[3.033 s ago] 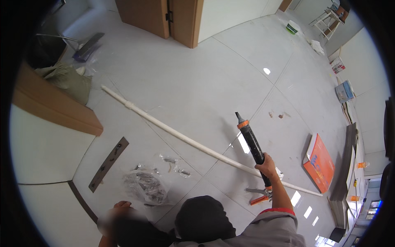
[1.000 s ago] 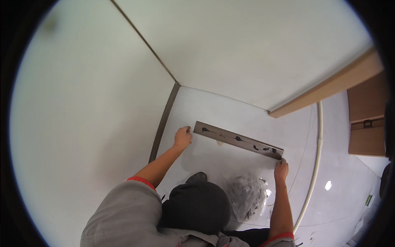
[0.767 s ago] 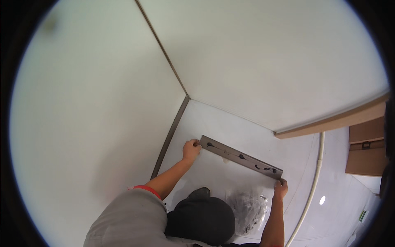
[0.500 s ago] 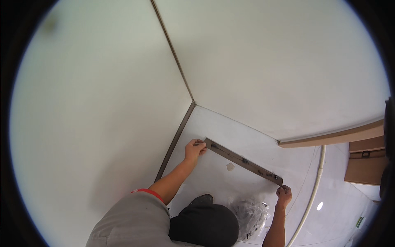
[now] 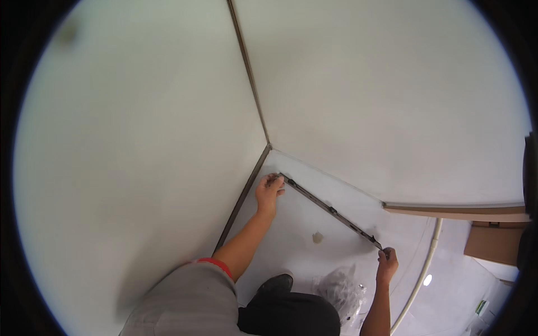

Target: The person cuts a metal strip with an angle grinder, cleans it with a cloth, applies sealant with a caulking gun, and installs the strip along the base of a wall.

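Observation:
A long, thin skirting strip (image 5: 314,199) in dark brown, with several small black clips along it, hangs slantwise above the floor. It shows almost edge-on. My left hand (image 5: 269,194) pinches its far end near the wall corner, fingers closed. At the nearer end, my right hand (image 5: 386,264) grips the strip between thumb and fingers. A similar dark strip (image 5: 242,199) runs along the foot of the left wall up to the corner. The strip in my hands is apart from the right-hand wall (image 5: 381,112).
Below my hands, a clear plastic bag (image 5: 343,288) with dark things inside lies on the pale floor (image 5: 297,241), near my dark shoe (image 5: 277,283). A cream pipe (image 5: 420,280) runs along the floor at right. Farther right stands a brown cardboard box (image 5: 493,243).
The strip has been turned from showing its broad face to nearly edge-on. My left hand has risen slightly toward the corner; both hands keep hold of the ends.

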The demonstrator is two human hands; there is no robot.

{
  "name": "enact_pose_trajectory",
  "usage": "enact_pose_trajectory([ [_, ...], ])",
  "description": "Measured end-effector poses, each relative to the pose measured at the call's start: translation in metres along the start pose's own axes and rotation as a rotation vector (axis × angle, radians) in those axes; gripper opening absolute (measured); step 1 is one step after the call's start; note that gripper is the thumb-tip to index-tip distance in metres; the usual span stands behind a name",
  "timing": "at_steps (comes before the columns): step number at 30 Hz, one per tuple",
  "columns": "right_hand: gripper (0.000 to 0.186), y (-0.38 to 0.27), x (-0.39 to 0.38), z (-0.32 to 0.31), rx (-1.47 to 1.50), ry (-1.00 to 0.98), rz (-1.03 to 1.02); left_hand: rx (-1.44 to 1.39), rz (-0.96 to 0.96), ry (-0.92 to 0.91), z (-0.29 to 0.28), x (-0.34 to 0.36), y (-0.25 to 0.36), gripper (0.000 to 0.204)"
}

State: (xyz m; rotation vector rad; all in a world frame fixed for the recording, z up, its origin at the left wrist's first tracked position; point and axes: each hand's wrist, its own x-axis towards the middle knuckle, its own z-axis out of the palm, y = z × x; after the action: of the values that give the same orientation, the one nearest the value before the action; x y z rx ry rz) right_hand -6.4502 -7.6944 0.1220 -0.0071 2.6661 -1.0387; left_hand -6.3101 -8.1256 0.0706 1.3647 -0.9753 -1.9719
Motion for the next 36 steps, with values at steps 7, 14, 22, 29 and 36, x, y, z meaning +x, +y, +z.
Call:
enact_pose_trajectory([
  [7, 0.006, 0.0, 0.029, 0.009, -0.151, -0.013, -0.295, 0.057, 0.003, -0.023, 0.009, 0.024, 0.0, 0.034],
  [14, 0.007, -0.001, 0.045, 0.012, -0.11, -0.121, -0.228, 0.126, -0.043, -0.081, 0.034, 0.017, -0.008, 0.047],
  [22, 0.009, -0.015, 0.069, 0.014, -0.138, -0.061, -0.444, 0.176, -0.015, -0.085, 0.048, 0.022, -0.006, 0.045],
  [29, 0.008, -0.016, 0.086, 0.024, -0.122, -0.074, -0.494, 0.2, 0.038, -0.114, 0.056, 0.038, -0.003, 0.039],
  [36, 0.007, -0.019, 0.095, 0.028, -0.113, -0.08, -0.528, 0.207, 0.098, -0.115, 0.059, 0.047, -0.004, 0.035],
])
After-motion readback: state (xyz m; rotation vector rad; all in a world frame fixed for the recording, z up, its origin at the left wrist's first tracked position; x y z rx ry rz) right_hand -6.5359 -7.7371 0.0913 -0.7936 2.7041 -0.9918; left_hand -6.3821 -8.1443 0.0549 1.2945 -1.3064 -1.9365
